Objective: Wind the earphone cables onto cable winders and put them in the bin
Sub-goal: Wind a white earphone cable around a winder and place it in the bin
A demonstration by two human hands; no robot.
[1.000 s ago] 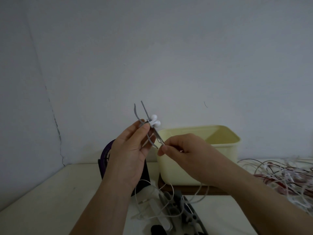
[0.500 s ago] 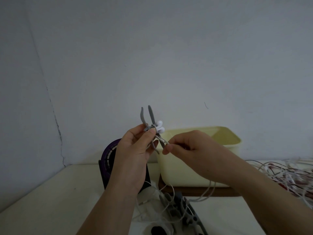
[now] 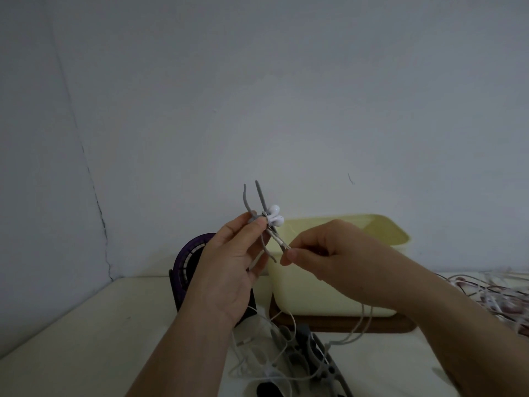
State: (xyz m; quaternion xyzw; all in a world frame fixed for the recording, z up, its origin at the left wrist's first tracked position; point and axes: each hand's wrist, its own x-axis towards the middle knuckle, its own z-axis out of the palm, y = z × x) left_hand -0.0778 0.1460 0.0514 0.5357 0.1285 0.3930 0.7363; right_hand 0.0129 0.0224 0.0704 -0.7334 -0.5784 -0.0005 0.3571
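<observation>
While the grey cable winder (image 3: pixel 260 196) was held up in front of the yellow bin (image 3: pixel 315 296), white earbuds (image 3: pixel 274 216) sat at its middle. Left hand (image 3: pixel 229 262) pinched winder and buds together. Right hand (image 3: pixel 329 253) pinched the cable (image 3: pixel 279 241) just right of it. Best practice, as judged: keep the cable taut, lay turns side by side, keep the buds pinned.

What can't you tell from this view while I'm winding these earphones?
Head view only:
- Yellow bin contents: hidden by its near wall and the right hand.
- Turns of earphone cable on the gray winder: too small, partly under the left hand.
- Purple round object: mostly behind the left hand.
- Cable tangle: blurred, cut off at the right edge.
</observation>
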